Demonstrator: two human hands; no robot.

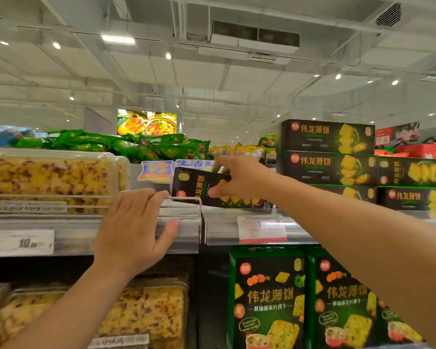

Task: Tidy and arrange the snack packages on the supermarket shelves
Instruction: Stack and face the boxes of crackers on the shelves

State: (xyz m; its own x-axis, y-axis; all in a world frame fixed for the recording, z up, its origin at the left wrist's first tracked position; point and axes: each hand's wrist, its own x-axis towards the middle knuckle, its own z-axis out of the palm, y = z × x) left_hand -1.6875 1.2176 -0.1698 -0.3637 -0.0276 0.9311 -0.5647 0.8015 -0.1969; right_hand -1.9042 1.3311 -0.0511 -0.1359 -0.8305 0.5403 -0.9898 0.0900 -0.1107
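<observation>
Head view: our right hand (237,178) pinches a loose dark box (199,187) lying askew on the top shelf (237,210); our left hand (134,227) rests flat on the rail. Neighbouring boxes (327,152) look stacked; this one, we judge, remains.

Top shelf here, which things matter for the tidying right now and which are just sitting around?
In play: black cracker box gripped by right hand; left hand on shelf rail.
Idle: stacked black boxes, green bags, clear cake tubs.
</observation>
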